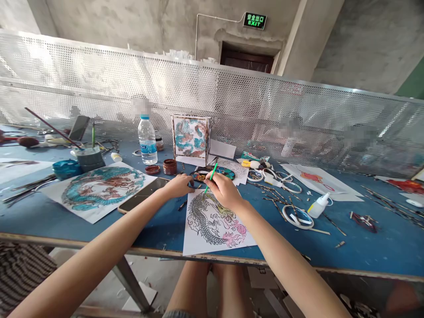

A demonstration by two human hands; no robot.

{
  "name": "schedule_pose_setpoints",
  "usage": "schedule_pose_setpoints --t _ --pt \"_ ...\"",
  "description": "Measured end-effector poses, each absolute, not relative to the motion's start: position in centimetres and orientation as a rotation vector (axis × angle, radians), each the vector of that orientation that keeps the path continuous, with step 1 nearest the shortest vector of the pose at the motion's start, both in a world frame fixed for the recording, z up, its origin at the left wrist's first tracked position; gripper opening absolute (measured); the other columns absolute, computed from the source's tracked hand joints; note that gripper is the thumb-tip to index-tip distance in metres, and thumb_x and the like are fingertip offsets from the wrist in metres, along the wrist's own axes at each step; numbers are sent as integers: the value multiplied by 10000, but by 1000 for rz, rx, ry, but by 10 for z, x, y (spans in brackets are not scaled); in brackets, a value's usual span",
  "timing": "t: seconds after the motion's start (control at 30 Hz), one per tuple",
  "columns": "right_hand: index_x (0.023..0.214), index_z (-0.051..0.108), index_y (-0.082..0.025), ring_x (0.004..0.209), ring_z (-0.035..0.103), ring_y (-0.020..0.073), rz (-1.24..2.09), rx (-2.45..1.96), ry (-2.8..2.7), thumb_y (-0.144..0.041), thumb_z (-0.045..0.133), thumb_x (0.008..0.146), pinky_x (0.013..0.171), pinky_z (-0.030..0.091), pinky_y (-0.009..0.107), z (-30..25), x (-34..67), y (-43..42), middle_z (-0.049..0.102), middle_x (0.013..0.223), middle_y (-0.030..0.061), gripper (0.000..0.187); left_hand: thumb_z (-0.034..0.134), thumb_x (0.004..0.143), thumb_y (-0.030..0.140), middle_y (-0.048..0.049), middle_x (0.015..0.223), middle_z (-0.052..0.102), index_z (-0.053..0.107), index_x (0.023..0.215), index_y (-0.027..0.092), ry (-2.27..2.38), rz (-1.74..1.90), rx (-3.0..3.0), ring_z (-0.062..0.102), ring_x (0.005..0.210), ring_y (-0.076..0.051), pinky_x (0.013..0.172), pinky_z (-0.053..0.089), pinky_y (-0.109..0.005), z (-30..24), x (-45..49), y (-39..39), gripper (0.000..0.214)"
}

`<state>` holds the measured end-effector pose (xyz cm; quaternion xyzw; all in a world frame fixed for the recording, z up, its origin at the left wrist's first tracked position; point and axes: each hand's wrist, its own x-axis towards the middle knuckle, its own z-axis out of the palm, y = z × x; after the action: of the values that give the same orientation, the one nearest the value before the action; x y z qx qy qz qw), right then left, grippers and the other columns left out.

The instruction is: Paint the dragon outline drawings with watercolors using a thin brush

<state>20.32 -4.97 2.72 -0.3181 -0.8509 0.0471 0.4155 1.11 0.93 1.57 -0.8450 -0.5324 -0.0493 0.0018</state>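
Observation:
My right hand (224,189) is closed around a thin green paintbrush (212,174), its tip down on a dragon line drawing (214,225) that lies on white paper at the table's front edge. The drawing is partly coloured with pink near its lower right. My left hand (179,185) rests at the sheet's upper left corner with fingers curled, touching a dark round paint palette (202,176) just beyond the paper. Whether it grips the palette is unclear.
A blue table (364,238) holds a finished teal dragon painting (99,187), a phone (141,199), a water bottle (147,140), small paint jars (169,166), a standing painted panel (190,138), a glue bottle (318,205), tape rings and sticks. A perforated metal screen (265,110) runs behind.

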Motion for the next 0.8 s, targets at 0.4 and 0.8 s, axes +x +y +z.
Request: schedule_pose_setpoints --t 0.4,0.8 --pt "876 509 -204 770 565 174 127 -807 -2138 -342 353 918 657 402 261 27 202 -51 596 824 47 212 566 704 352 -81 965 634 616 927 194 -1680 -158 -2631 572 940 -260 781 443 -303 16 12 8 278" --pt "864 506 -200 767 556 172 112 -847 -2137 -306 357 918 661 387 255 26 207 -47 585 796 41 190 552 719 363 -84 969 624 609 938 193 -1668 -124 -2629 567 945 -255 784 443 -297 16 12 8 283"
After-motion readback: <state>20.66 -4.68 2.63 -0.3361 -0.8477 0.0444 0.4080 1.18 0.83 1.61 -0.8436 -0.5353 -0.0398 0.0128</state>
